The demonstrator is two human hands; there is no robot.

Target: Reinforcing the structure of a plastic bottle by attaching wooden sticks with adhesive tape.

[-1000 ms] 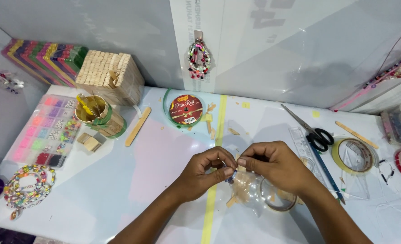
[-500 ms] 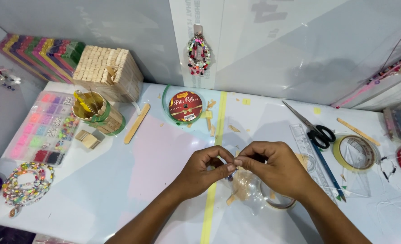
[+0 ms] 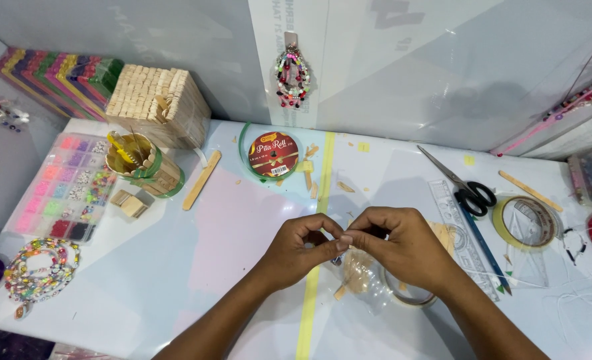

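I am pinching something too small to tell between both hands, left hand (image 3: 302,250) and right hand (image 3: 402,247), fingertips together, just above the clear bag (image 3: 362,280); the beadwork seems barely begun.

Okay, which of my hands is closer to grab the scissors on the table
Right. The right hand is nearer the scissors, which lie on its side of the table; the left hand would have to cross over it.

Bare worktop (image 3: 196,260) opens left of the hands, up to the bead organiser (image 3: 66,187) and stick cup (image 3: 139,167). Right of them, ruler (image 3: 466,233), scissors (image 3: 462,187) and tape roll (image 3: 529,220) crowd the way. Ribbon spool (image 3: 272,155) sits beyond.
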